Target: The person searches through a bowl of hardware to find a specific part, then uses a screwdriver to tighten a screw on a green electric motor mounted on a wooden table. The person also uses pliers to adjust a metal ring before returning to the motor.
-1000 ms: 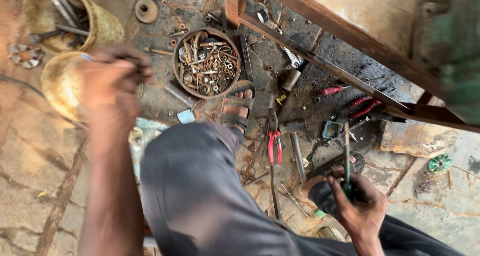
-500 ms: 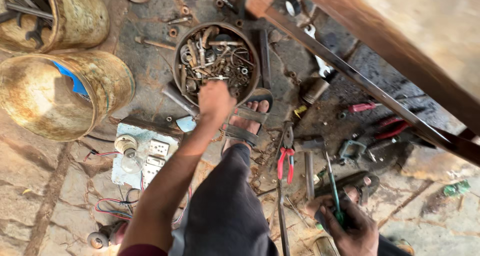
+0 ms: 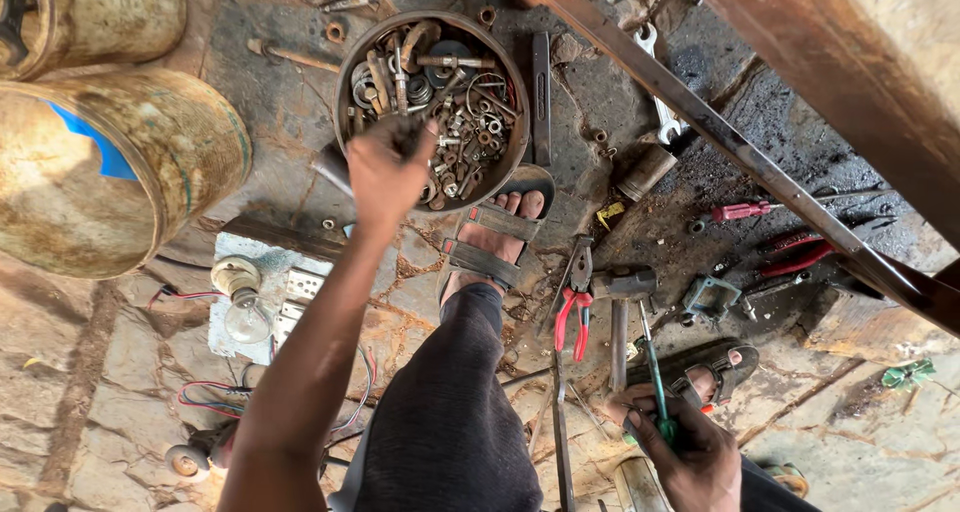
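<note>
head view, left hand (image 3: 388, 167) in bolt bowl (image 3: 352, 57), right hand (image 3: 690, 452) gripping screwdriver (image 3: 652, 372)

Left arm stretched forward and away from the body, elbow nearly straight, forearm bare. Left hand (image 3: 388, 167) back-up, fingers curled downward, tips hidden. Right hand (image 3: 690, 450) low, near the right foot, fingers wrapped in a closed grip, knuckles up. Left knee bent between both arms; both feet in sandals.

Red-handled pliers (image 3: 574, 307), hammer (image 3: 620, 302), light bulb (image 3: 240, 312), two rusty drums (image 3: 110, 162).
</note>
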